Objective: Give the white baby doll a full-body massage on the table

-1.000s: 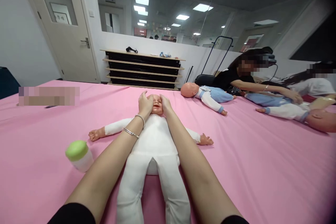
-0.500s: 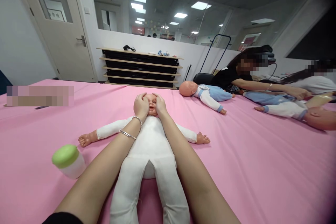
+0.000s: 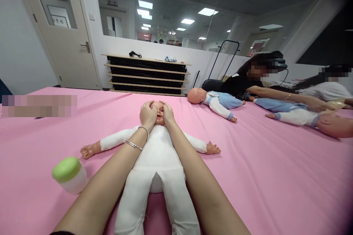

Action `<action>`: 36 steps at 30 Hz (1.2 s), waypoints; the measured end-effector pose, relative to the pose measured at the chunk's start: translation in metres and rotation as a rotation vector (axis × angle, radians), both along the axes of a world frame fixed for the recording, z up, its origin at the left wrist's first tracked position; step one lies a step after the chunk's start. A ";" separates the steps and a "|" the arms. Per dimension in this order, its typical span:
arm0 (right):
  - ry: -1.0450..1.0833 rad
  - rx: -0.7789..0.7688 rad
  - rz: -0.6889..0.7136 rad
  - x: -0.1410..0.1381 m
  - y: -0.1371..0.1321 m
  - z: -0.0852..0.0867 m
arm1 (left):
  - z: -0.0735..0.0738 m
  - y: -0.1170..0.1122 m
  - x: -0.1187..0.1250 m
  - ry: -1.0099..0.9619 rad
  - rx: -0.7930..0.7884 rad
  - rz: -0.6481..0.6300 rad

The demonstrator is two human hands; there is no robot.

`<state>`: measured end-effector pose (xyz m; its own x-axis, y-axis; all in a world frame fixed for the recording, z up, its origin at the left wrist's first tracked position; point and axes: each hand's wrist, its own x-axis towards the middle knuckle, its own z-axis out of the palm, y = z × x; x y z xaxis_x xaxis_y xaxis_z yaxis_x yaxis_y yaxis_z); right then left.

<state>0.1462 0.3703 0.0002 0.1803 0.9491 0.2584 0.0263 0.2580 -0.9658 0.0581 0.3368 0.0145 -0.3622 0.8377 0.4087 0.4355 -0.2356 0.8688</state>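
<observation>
A baby doll (image 3: 157,150) with a white cloth body lies on its back, its arms spread and its legs toward me. My left hand (image 3: 148,113) curves round the left side of its head, fingers bent over the brow. On the opposite side my right hand (image 3: 167,112) cups the head the same way. Between my palms part of the doll's face (image 3: 159,114) shows; the sides of its head are covered. A white jar with a green lid (image 3: 67,169) stands beside my left forearm, near the doll's hand.
Pink sheeting (image 3: 248,176) covers the table. At the right lie a doll in blue and white (image 3: 224,102) and another blue-clad doll (image 3: 295,112), with a co-worker's hand (image 3: 317,103) above it. Stacked shelving (image 3: 146,75) stands behind the table.
Both my hands stay cupped on the doll's head. The whole view has shifted slightly, and the co-worker's hand at the right has moved a little further right.
</observation>
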 end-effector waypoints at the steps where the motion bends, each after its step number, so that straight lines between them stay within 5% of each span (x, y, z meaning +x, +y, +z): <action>1: -0.024 0.017 0.014 0.001 -0.002 0.001 | 0.000 -0.001 0.000 0.029 0.011 0.002; 11: -0.006 -0.019 -0.064 0.000 0.002 -0.001 | -0.001 0.003 0.000 -0.017 -0.013 0.007; 18: -0.101 0.077 0.007 0.003 -0.005 0.000 | -0.003 0.002 -0.001 0.059 0.035 0.005; 25: -0.008 0.005 -0.059 0.000 0.003 -0.002 | -0.002 0.006 -0.001 -0.097 -0.026 -0.004; 36: -0.068 0.053 -0.017 0.001 -0.006 0.001 | -0.006 0.007 -0.002 -0.010 0.034 -0.011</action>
